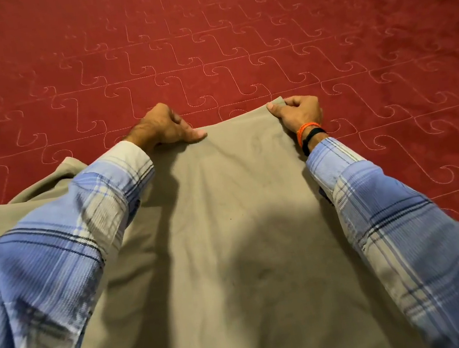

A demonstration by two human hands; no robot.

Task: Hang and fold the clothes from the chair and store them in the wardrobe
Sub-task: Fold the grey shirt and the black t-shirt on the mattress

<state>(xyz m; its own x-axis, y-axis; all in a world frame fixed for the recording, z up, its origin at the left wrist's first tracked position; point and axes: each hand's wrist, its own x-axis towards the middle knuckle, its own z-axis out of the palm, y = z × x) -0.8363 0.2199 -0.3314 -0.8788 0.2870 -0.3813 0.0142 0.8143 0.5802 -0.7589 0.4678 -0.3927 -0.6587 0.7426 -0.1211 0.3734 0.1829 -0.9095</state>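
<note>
Folding step: left hand (164,129) and right hand (296,112) grip with curled fingers the far edge of the beige garment (228,218) on the red bedspread (204,44); next, I think, bring this edge evenly toward the near side.

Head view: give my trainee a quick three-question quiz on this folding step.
1. True or false: both hands hold the cloth's far edge.
2. Which wrist wears bands? A) left B) right
3. What colour is the quilt under the cloth?

Key:
1. True. The left hand and right hand each have a grip on a far corner.
2. B
3. Red, with stitched swirls.
</note>
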